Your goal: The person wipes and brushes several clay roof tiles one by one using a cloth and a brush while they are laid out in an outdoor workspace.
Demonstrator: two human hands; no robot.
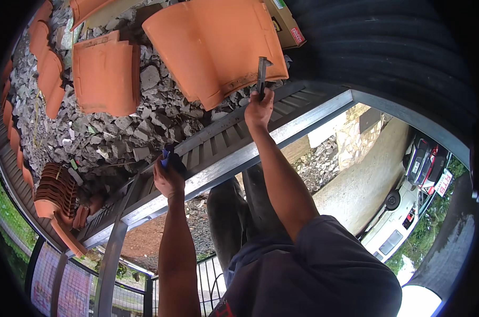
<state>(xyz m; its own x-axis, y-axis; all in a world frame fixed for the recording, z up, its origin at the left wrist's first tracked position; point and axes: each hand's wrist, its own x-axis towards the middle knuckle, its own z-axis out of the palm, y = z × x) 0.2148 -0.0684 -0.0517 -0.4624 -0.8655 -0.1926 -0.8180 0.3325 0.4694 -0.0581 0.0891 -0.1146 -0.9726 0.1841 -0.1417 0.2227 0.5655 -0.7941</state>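
Metal tool point(262, 75), long axis toward large tile point(213, 47), gripped in nearer right hand point(260, 109); farther left hand point(168, 180) clutching blue object point(174, 161).

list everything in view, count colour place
Large wavy clay tile: at least one, orange, top centre
Smaller clay tiles: at least two, orange, upper left
Overlapping clay tiles: several, orange, far left
Stacked clay tiles: many, orange, lower left
Broken stone rubble: bed, grey, upper left
Cardboard box: one, brown, top
Corrugated sheeting: expanse, dark, upper right
Metal beams: several, silver, across centre
Vehicle: at least one, white, right
Slim metal tool: one, grey, above centre
Unclear item: one, dark blue, near centre
Shirt: one, dark, bottom
Left hand: one, bare, holding unclear item
Right hand: one, bare, gripping tool
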